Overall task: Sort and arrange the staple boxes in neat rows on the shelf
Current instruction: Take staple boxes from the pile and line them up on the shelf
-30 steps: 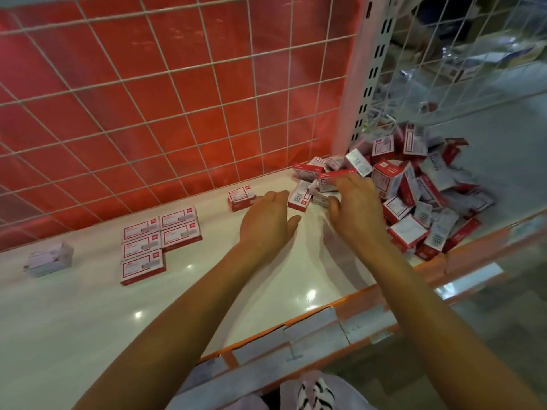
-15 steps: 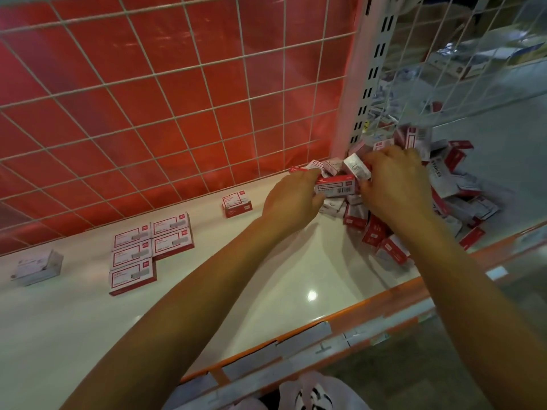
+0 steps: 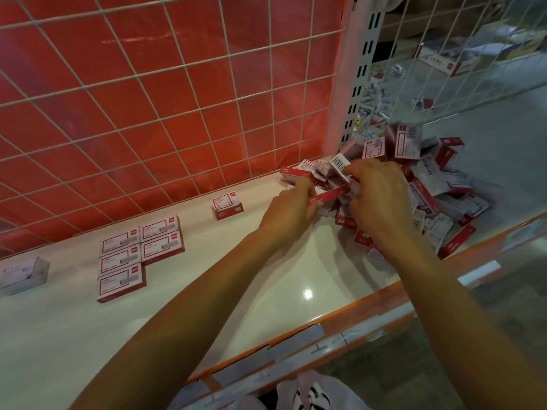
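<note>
Head view. The shelf (image 3: 207, 291) runs across the frame, with a red wire grid (image 3: 148, 113) behind it. The unsorted pile (image 3: 438, 187) of staple boxes lies at 2 o'clock, against the upright post (image 3: 352, 69).

Both hands are at the pile's near-left edge. The left hand (image 3: 291, 208) has its fingers curled round one end of a red box (image 3: 328, 196), which is lifted on edge just off the pile. The right hand (image 3: 381, 199) is curled over the other end and appears to grip it too. Its fingertips (image 3: 349, 173) are also touching a barcoded box behind.

The finished rows (image 3: 139, 250) sit at 9 o'clock: five boxes lying flat, label up, edges touching. A lone box (image 3: 228, 204) stands between the rows and the pile. A pale box (image 3: 22, 273) rests apart at the far left edge.

My judgement is that the step in hand is picking one box from the pile, and that sorting has barely begun. The next move calls for turning the box label up, carrying it toward 9 o'clock and setting it flush against the rows without nudging them.
</note>
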`<state>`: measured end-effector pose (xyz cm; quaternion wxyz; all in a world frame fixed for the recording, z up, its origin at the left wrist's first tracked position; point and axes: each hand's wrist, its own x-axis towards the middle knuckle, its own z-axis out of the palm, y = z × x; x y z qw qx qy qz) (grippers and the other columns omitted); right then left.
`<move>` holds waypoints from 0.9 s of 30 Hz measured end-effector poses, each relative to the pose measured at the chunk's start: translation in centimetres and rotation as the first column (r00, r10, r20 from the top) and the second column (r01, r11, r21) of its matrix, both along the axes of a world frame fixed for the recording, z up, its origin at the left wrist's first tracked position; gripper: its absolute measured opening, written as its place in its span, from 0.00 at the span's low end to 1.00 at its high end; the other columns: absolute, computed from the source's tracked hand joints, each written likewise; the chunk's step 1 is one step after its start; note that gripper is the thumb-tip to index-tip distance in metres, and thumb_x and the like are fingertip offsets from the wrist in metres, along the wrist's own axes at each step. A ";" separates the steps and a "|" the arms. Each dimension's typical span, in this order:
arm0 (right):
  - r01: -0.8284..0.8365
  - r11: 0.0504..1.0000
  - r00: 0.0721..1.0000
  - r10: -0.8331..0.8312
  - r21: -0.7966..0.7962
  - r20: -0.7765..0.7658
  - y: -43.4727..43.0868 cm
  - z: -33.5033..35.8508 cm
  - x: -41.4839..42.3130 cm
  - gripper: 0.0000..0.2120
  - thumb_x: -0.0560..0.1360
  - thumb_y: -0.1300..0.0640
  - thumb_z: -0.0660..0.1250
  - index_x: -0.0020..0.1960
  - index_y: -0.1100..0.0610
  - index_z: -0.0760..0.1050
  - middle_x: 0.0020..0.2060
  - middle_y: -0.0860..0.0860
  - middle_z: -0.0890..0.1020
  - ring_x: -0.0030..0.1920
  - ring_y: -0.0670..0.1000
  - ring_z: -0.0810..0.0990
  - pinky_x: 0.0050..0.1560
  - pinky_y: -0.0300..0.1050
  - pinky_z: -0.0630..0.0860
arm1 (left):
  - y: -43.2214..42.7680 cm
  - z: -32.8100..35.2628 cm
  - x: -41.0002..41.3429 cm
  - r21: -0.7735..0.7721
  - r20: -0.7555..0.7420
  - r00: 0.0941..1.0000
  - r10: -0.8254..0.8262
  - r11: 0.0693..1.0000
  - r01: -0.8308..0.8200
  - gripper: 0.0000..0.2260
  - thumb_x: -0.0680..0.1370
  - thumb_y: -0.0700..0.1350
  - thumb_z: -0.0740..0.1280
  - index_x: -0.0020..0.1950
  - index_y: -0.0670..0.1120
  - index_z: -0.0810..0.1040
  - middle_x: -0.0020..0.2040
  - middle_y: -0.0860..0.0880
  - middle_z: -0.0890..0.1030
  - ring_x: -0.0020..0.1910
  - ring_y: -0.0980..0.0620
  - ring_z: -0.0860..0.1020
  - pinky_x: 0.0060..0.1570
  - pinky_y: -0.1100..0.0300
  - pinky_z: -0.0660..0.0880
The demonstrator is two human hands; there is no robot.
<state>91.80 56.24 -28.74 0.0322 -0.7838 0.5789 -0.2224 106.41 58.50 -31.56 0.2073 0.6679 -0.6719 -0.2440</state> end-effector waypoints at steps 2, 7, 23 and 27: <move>-0.039 0.999 0.998 0.040 -0.021 0.051 0.2 -0.4 0.3 0.19 0.69 0.68 0.68 0.59 0.57 0.77 0.57 0.55 0.79 0.56 0.61 0.72 0.55 0.48 0.65 | 0.6 -0.4 0.0 -0.004 -0.008 1.000 -0.011 1.000 0.011 0.07 0.81 0.48 0.61 0.54 0.49 0.64 0.49 0.46 0.79 0.40 0.49 0.76 0.37 0.57 0.71; -0.067 0.996 0.970 0.079 -0.061 0.230 0.6 -0.6 0.5 0.18 0.70 0.68 0.66 0.59 0.59 0.78 0.58 0.56 0.79 0.58 0.60 0.75 0.60 0.47 0.66 | 2.2 -0.5 1.5 -0.028 -0.128 0.989 0.078 0.996 -0.082 0.08 0.79 0.47 0.65 0.52 0.50 0.66 0.57 0.46 0.79 0.47 0.49 0.79 0.44 0.58 0.78; -0.398 0.759 0.697 -0.116 0.516 0.708 3.9 -2.9 4.7 0.18 0.70 0.64 0.73 0.55 0.51 0.73 0.53 0.47 0.80 0.53 0.46 0.80 0.46 0.41 0.81 | 9.4 -1.1 8.6 -0.160 -0.036 0.926 0.375 0.913 -0.376 0.25 0.73 0.49 0.73 0.69 0.53 0.72 0.61 0.50 0.73 0.58 0.55 0.73 0.47 0.76 0.66; -0.479 0.668 0.620 -0.201 0.569 0.759 4.2 -3.1 5.1 0.18 0.72 0.69 0.69 0.56 0.52 0.73 0.52 0.48 0.81 0.53 0.48 0.81 0.45 0.45 0.82 | 11.0 -1.9 9.7 -0.152 -0.010 0.901 0.434 0.890 -0.430 0.23 0.73 0.52 0.72 0.67 0.52 0.75 0.57 0.51 0.75 0.55 0.55 0.75 0.40 0.76 0.67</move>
